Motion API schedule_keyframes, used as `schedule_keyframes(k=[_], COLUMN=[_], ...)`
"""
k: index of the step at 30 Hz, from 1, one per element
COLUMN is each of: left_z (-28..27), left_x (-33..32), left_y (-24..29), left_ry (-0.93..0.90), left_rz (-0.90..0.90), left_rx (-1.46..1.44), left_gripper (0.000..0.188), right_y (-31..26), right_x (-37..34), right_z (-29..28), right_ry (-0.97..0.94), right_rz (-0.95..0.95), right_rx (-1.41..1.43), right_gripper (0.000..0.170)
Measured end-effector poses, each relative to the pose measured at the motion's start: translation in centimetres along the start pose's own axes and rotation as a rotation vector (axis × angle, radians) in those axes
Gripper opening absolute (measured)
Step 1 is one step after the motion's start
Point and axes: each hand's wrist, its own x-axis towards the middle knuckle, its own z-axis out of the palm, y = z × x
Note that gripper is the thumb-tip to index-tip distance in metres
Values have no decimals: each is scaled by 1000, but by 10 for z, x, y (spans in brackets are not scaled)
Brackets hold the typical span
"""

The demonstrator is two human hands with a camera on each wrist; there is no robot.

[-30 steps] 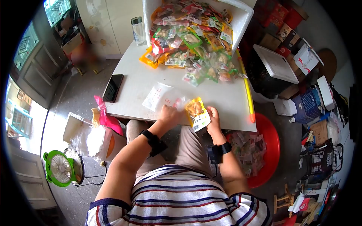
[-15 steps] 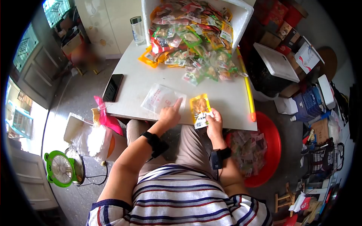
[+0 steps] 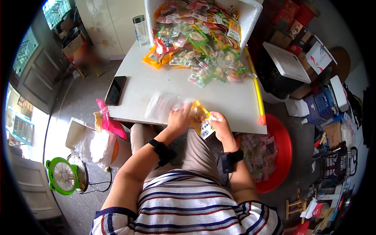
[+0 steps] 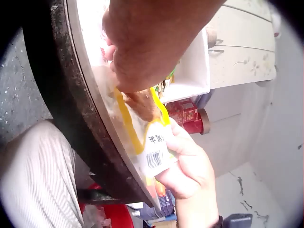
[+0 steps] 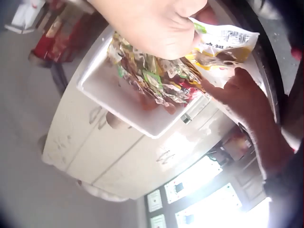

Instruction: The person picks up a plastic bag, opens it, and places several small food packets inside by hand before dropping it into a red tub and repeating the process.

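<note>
There was one held yellow-edged packet point(image 3: 201, 121), one desk point(image 3: 150, 80), one phone point(image 3: 116, 91), one glass bottle point(image 3: 141, 32), one open foam box point(image 3: 251, 25), one red basin point(image 3: 285, 152) and one green fan point(image 3: 64, 176); the heaped packets point(image 3: 199, 37) and the blurred clear plastic point(image 3: 161, 105) could not be counted.

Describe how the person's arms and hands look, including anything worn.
The left hand and right hand wear no gloves. Black straps with boxy black devices circle both wrists. The short sleeves are white, with navy and dark red stripes.
</note>
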Motion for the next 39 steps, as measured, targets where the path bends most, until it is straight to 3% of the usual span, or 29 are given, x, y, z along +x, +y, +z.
schedule_keyframes(k=[3, 6, 13, 22, 25, 28, 31, 34, 39], left_z=[-6, -11, -17, -26, -23, -26, -25, -16, -10], left_x=[-1, -7, -14, -11, -12, -12, -10, -7, -13], left_y=[6, 7, 1, 0, -2, 3, 4, -9, -21], left_ry=[-31, 18, 213, 115, 167, 110, 65, 204, 64], left_rz=[-29, -2, 352, 362, 428, 421, 246, 114, -44], left_rx=[-13, 8, 57, 59, 42, -55, -168, -47, -55], left_gripper=[40, 39, 27, 23, 24, 26, 28, 23, 7], right_y=[10, 2, -20, -6, -1, 6, 17, 26, 35], right_x=[12, 15, 26, 25, 25, 30, 34, 31, 39], right_z=[-15, -20, -17, -18, -24, -26, -8, 3, 4], right_ry=[-116, -195, -256, -219, -255, -186, -51, -79, -35], right_rz=[166, 226, 182, 181, 187, 154, 146, 162, 110], right_rx=[246, 153, 30, 187, 206, 288, 448, 520, 540], right_gripper=[30, 31, 28, 27, 27, 26, 25, 26, 25])
